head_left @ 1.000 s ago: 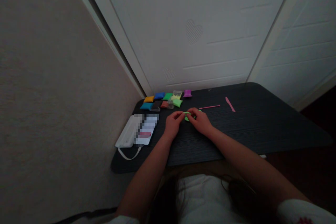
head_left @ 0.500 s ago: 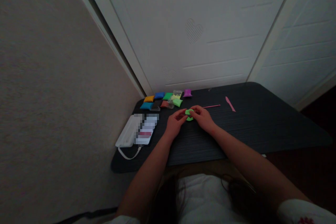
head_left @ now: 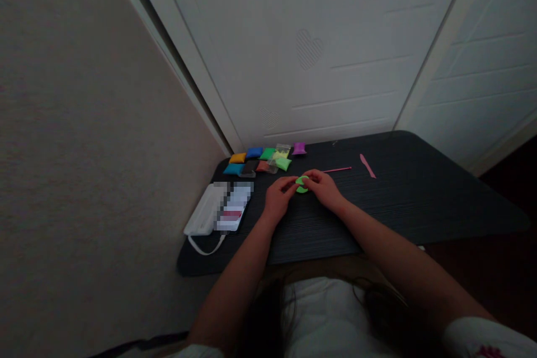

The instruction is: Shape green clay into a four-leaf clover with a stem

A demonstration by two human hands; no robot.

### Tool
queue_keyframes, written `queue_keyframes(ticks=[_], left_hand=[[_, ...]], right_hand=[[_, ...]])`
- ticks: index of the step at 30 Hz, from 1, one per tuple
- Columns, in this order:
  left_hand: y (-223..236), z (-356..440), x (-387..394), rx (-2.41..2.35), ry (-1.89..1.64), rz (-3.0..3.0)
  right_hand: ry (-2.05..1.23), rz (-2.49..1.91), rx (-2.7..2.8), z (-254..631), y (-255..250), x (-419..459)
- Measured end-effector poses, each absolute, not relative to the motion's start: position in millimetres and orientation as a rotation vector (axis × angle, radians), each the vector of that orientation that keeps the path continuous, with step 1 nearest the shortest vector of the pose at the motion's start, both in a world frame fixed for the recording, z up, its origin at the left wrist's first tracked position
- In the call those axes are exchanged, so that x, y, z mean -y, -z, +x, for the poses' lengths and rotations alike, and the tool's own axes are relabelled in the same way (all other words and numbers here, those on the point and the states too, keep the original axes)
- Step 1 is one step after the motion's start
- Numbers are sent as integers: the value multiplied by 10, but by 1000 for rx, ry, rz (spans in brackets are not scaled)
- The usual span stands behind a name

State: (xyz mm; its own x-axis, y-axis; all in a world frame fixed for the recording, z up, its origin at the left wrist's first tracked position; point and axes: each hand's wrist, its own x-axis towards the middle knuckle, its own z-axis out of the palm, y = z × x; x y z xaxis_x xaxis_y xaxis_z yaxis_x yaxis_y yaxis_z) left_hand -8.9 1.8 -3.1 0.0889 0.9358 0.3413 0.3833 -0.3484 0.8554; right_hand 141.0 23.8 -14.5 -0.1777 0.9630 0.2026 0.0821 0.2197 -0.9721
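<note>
Where a dark gap showed half a second ago, the bright green clay point(head_left: 302, 190) now looks nearly closed up

Across the dark wood-grain tabletop point(head_left: 419, 196), the white case point(head_left: 205, 212), the phone point(head_left: 238, 204) and the clay packets point(head_left: 254, 152) lie as they did in the earlier views; the change is confined to the hands and what they hold. A second ago the upper part of the clay showed as a thin edge; now it turns a broader face upward, close above the lower part. Judging by that, the fingers are pressing or folding the material into shape, though whether it is one piece or two cannot be told.

Both hands grip narrowly, above the near side of the tabletop's middle. The right hand point(head_left: 325, 185) has its thumb on the clay's face, its fingers curled behind and partly hidden. The left hand point(head_left: 277, 197) holds the left edge between thumb and fingertips, barely parted; how firmly cannot be seen. Untouched to the right lies the pink plastic knife point(head_left: 367, 166). Smaller still, the thin pink rod point(head_left: 339, 169) lies just beyond the right hand, which now covers its left end.
</note>
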Motion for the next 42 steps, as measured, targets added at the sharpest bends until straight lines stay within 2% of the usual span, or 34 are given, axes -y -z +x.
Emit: queue_keyframes(ticks=[4, 15, 29, 42], left_hand=[[16, -81, -9, -1313, -1251, 1763], [34, -115, -46, -1270, -1187, 1509], [36, -114, -52, -1280, -1229, 1541], [32, -113, -58, -1267, -1298, 1446]], right_hand=[[-1118, -1004, 1498, 1410, 130, -228], [-861, -1088, 1609, 1415, 66, -152], [-1019, -988, 1582, 1350, 106, -174], [-794, -1049, 1743, 1348, -7, -80]])
